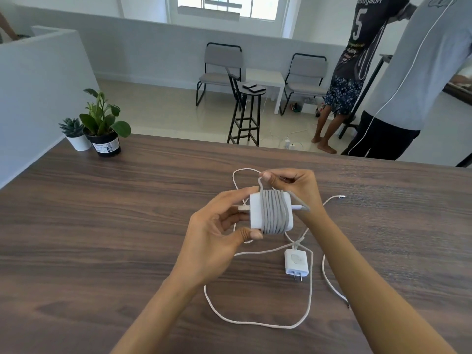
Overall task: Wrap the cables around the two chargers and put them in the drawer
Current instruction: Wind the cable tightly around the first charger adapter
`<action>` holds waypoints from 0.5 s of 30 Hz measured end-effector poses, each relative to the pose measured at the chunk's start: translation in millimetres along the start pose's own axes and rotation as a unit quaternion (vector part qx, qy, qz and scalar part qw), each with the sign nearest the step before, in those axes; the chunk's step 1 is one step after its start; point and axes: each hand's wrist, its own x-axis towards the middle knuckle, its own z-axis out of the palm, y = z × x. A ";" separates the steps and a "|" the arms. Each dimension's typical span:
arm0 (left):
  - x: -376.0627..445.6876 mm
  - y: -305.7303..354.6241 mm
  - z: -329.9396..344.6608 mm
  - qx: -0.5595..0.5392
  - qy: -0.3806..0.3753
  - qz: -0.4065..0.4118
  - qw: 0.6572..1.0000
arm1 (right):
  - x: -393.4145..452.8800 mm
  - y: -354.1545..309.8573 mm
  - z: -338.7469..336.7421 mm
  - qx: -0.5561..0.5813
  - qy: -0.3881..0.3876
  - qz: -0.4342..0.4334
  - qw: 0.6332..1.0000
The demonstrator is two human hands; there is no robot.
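Observation:
My left hand [217, 226] grips a white square charger [256, 213] above the table, thumb under it and fingers over its top edge. Several turns of grey cable [274, 214] are wound round the charger's body. My right hand [293, 185] pinches the loose part of that cable just above and behind the charger. A second, smaller white charger [296, 263] lies flat on the wooden table [102, 226] below my right wrist, prongs toward me. Its white cable [258, 320] sprawls in loose loops across the table. No drawer is in view.
Two potted plants [102, 123] stand at the table's far left corner. Beyond the far edge are a black stool [246, 116], two grey chairs [219, 70] and a white side table. Two people [408, 85] stand at the right, past the table.

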 end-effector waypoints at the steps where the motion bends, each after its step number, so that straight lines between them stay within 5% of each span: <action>1: 0.8 1.1 -0.1 -0.006 0.001 0.001 1.000 | -4.1 0.3 1.5 0.005 -0.019 0.021 1.000; 6: 8.3 3.3 -7.3 -0.028 0.033 -0.001 0.999 | -27.7 13.9 16.7 -0.051 -0.043 0.046 0.997; 15: 22.7 -4.2 -17.0 -0.012 0.108 0.000 0.994 | -58.0 28.7 37.1 -0.123 0.026 0.053 0.991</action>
